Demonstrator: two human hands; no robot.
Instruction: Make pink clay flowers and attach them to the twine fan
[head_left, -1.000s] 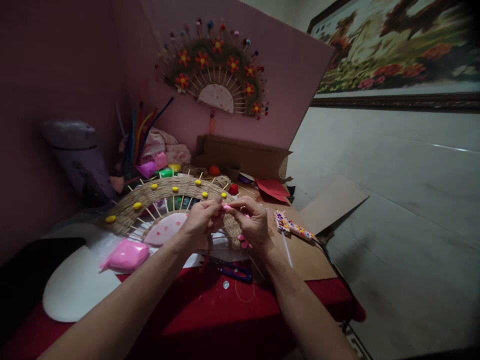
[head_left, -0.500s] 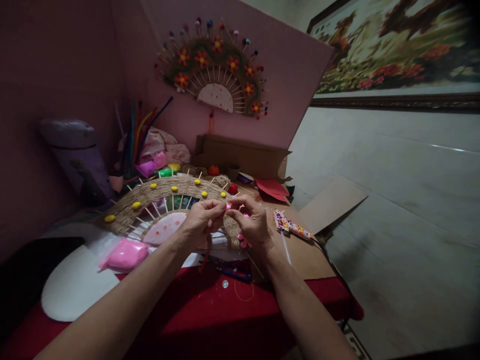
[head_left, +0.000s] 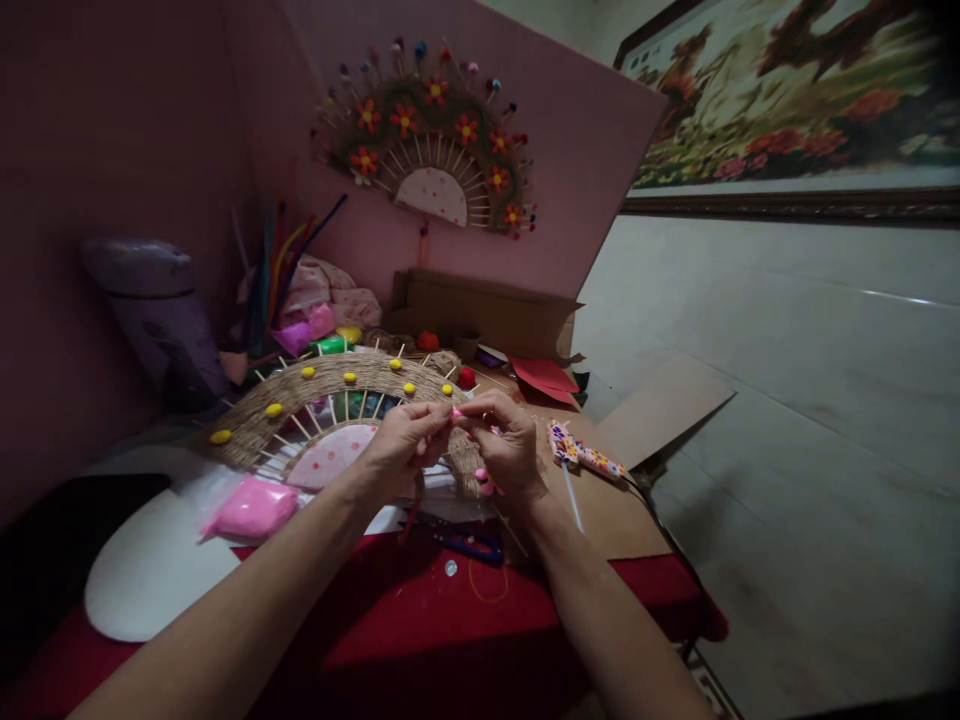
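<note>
Fingers of the left hand (head_left: 409, 440) and right hand (head_left: 506, 440) meet tip to tip, pinching between them a small piece of pink clay (head_left: 457, 413), held above the right part of a fan (head_left: 330, 368). Compared with half a second earlier, the right index finger has flattened over the clay, while the fan and the things around it have kept their places; this suggests that the piece is being shaped and is not yet fixed anywhere. The clay shows only as a bright pink bit, its form mostly hidden by the fingertips. Pink petals (head_left: 486, 480) show below the right palm, near the fan's right end; whether they are attached cannot be told. The fan lies on the bench (head_left: 360, 620) as an arch of brown twine woven over pale sticks, around a spotted pink half-disc (head_left: 328, 460). Yellow dots (head_left: 274, 410) are spaced along the twine, none of those in view ringed by petals. Farther out, a pink packet (head_left: 251, 508) rests before the fan's left side, with a white board (head_left: 154, 580) beyond it; scissors (head_left: 472, 543) lie below the hands, and a patterned glue gun (head_left: 592, 459) lies to the right on cardboard (head_left: 619, 520). Above, a second fan with orange flowers (head_left: 403, 121) hangs on the pink panel (head_left: 555, 130).
</note>
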